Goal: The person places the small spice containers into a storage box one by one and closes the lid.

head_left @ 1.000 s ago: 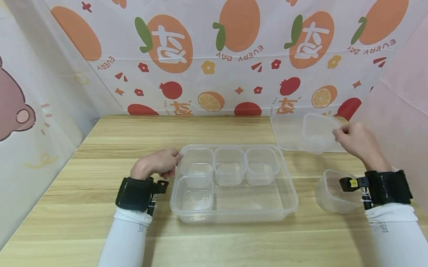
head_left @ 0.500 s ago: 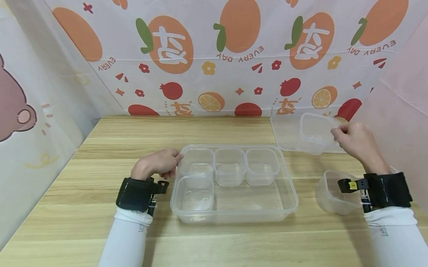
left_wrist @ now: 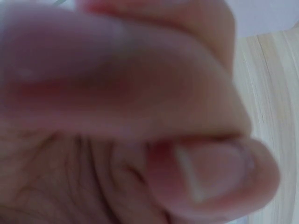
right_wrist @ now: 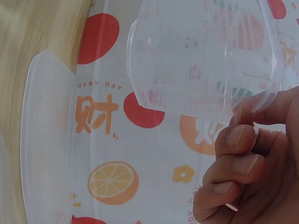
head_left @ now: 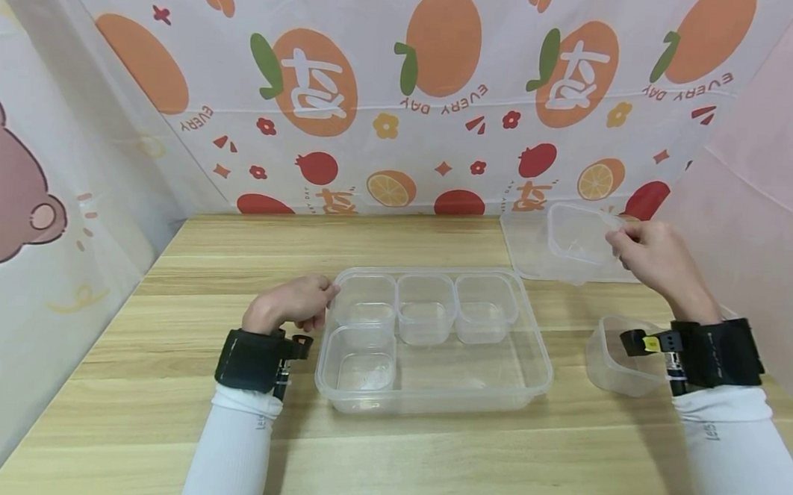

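Observation:
My right hand (head_left: 658,265) pinches the rim of a small clear plastic container (head_left: 577,238), raised and tilted above the back right of the table. The right wrist view shows this container (right_wrist: 196,60) with thumb and forefinger at its edge. On the left, my hand (head_left: 296,302) has its fingertips at the left rim of a large clear plastic box (head_left: 471,367). Several small clear containers (head_left: 427,309) sit inside that box, along its back and left side. In the left wrist view, the curled fingers and thumb (left_wrist: 212,172) fill the frame and hide the rim.
Another small clear container (head_left: 616,360) stands on the table right of the large box, below my right wrist. A clear flat lid (head_left: 527,247) lies at the back right, against the patterned cloth (head_left: 378,75). The wooden table (head_left: 160,385) extends to the left and front.
My right hand has moved slightly left, carrying the small container with it, and the container sits a little higher. The left hand and the large box have stayed in place.

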The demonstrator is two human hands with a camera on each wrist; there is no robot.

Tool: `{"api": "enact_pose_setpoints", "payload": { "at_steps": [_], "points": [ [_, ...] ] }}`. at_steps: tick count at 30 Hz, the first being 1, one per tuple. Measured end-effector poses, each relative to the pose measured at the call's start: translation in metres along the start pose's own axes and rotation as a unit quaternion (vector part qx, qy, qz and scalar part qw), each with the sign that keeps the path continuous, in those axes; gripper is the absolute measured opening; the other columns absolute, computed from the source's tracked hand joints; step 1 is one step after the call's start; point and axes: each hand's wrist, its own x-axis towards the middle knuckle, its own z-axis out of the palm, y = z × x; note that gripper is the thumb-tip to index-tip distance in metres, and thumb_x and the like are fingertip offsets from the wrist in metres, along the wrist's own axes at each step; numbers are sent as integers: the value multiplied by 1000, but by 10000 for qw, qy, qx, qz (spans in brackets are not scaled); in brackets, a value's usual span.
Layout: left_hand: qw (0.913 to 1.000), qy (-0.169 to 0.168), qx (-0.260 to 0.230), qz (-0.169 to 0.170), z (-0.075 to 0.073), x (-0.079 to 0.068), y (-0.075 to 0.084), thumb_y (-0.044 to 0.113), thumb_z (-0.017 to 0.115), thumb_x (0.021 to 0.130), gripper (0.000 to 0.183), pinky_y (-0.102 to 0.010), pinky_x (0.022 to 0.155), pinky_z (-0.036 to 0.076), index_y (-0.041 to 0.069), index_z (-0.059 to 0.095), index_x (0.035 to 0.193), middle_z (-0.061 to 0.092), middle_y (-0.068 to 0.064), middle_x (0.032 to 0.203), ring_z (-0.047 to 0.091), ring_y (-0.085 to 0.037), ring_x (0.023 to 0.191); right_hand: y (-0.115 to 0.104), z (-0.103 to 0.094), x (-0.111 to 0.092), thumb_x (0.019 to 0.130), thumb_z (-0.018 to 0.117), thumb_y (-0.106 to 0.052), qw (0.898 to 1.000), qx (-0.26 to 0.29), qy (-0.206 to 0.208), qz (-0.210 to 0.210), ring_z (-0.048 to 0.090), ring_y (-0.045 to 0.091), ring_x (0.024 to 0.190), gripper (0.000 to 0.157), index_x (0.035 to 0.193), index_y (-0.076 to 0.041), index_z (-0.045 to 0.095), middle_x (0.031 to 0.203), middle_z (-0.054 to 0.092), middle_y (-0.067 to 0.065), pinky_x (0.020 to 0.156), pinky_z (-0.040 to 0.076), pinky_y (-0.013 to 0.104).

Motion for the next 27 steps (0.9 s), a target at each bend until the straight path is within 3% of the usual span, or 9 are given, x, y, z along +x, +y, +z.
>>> {"api": "enact_pose_setpoints", "payload": {
  "at_steps": [13, 21, 27],
  "points": [
    [10000, -6, -8, 13, -1, 0, 1, 16, 33, 112, 30, -28, 57, 40, -1, 52, 95, 53, -5, 66, 49, -16, 57, -14, 0, -5, 104, 51, -24, 9996, 276, 2, 95, 39, 23, 51, 45, 67, 1, 55, 59, 48, 6, 45, 28, 32],
    [10000, 1, 38, -42, 0, 0, 1, 16, 32, 112, 30, -27, 57, 41, -1, 52, 97, 54, -5, 66, 49, -15, 56, -26, 1, -8, 104, 53, -23, 9986, 495, -190, 81, 39, 25, 58, 44, 65, -1, 56, 67, 48, 8, 50, 31, 34],
    [10000, -1, 46, -38, -1, 0, 1, 16, 32, 112, 30, -27, 57, 41, -2, 52, 99, 54, -5, 66, 49, -15, 56, -30, 4, -9, 105, 52, -21, 9979, 530, -364, -75, 37, 22, 55, 45, 63, -3, 53, 62, 45, 6, 48, 29, 33]
  ]
}}
